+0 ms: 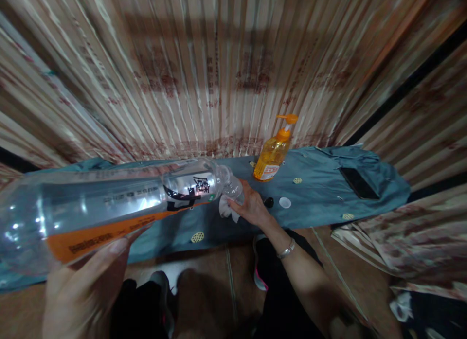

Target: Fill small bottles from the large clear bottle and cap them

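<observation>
A large clear plastic bottle with a silver and orange label lies tilted nearly sideways across the left of the view, its neck pointing right. My left hand is closed round its lower body, the thumb on the orange part. My right hand is closed at the bottle's neck with a crumpled white tissue in its fingers. Whether it also grips the neck I cannot tell. The bottle's mouth is partly hidden there. Just right of that hand are a small black object and a white disc.
An orange pump bottle stands on the long surface covered with teal cloth. A dark flat phone-like object rests at its right end. Pleated patterned curtains hang behind and at both sides. My feet are on the tiled floor.
</observation>
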A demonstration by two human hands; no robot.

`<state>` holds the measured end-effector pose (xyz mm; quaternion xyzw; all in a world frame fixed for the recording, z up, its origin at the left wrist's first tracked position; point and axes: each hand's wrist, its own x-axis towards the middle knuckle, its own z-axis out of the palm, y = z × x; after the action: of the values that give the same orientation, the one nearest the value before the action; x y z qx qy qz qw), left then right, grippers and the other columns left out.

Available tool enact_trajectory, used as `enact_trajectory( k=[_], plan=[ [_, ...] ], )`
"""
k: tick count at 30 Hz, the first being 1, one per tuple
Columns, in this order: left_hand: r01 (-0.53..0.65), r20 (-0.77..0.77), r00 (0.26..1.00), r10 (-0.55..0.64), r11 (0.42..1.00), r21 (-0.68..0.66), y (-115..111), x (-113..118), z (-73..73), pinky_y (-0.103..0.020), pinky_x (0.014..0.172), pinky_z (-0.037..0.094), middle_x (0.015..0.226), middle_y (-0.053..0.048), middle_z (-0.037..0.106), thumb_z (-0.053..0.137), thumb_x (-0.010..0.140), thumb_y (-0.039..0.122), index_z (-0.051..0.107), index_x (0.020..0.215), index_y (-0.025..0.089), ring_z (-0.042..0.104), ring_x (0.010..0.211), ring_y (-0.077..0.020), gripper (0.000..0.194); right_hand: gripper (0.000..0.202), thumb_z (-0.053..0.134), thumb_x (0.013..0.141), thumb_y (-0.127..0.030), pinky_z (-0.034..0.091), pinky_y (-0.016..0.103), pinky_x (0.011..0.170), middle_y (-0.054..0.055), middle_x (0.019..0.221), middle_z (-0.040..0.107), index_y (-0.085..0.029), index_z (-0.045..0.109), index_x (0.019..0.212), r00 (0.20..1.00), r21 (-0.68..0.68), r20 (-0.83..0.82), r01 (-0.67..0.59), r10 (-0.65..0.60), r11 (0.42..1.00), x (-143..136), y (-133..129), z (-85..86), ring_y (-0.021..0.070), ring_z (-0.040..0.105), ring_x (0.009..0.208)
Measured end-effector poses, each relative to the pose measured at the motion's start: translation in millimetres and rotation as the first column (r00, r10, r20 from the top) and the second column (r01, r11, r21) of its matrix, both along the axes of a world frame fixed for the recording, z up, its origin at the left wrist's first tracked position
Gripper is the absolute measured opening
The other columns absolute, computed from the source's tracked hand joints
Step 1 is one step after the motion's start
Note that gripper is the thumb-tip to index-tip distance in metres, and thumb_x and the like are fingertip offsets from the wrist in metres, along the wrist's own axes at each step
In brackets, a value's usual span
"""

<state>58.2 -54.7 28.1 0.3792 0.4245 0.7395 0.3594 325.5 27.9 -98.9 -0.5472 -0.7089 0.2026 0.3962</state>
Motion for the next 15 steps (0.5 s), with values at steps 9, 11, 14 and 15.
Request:
enact_trajectory(
  k=[9, 11, 14, 15],
  plan=[
    [0.027, 0.050, 0.998, -0.027, 1.000, 0.008, -1.1, -3.2, -3.7, -0.028, 0.079, 0.068, 0.063, 0.011, 0.064, 0.095, 0.055, 0.018, 0.071, 0.069, 0.029, 0.064, 0.065, -0.0070, 0.030, 0.060, 0.068, 0.082, -0.037, 0.056, 0.044, 0.100, 0.012, 0.126, 0.070, -0.019, 0.050, 0.137, 1.000, -0.018, 0.007, 0.009, -0.009, 1.000, -0.8, -0.8, 2.8, 0.0295, 0.070, 0.115],
    [0.031, 0.038, 0.999, -0.032, 0.999, 0.013, -1.0, -5.6, -6.0, -0.031, 0.085, 0.066, 0.061, 0.011, 0.063, 0.093, 0.058, 0.017, 0.070, 0.066, 0.028, 0.063, 0.061, -0.0068, 0.027, 0.060, 0.068, 0.082, -0.037, 0.057, 0.044, 0.099, 0.012, 0.127, 0.070, -0.020, 0.050, 0.137, 1.000, -0.015, 0.014, 0.009, -0.009, 1.000, -0.8, -0.8, 2.4, 0.0297, 0.070, 0.115],
    [0.014, 0.043, 0.999, -0.015, 1.000, 0.010, -0.1, -6.8, -7.0, -0.043, 0.094, 0.064, 0.067, 0.010, 0.069, 0.092, 0.055, 0.014, 0.073, 0.074, 0.029, 0.068, 0.066, -0.0109, 0.031, 0.059, 0.068, 0.082, -0.036, 0.057, 0.045, 0.099, 0.012, 0.126, 0.070, -0.020, 0.050, 0.137, 1.000, -0.016, 0.013, 0.011, -0.011, 1.000, -0.7, -0.9, 2.1, 0.0304, 0.070, 0.115],
    [0.007, 0.048, 0.999, -0.007, 1.000, 0.009, 0.1, -6.7, -6.7, -0.044, 0.094, 0.063, 0.069, 0.010, 0.070, 0.091, 0.054, 0.013, 0.073, 0.075, 0.029, 0.069, 0.069, -0.0121, 0.032, 0.059, 0.068, 0.082, -0.036, 0.057, 0.046, 0.099, 0.012, 0.126, 0.070, -0.021, 0.050, 0.136, 1.000, -0.017, 0.014, 0.011, -0.011, 1.000, -0.7, -1.0, 2.1, 0.0305, 0.070, 0.115]
  ],
)
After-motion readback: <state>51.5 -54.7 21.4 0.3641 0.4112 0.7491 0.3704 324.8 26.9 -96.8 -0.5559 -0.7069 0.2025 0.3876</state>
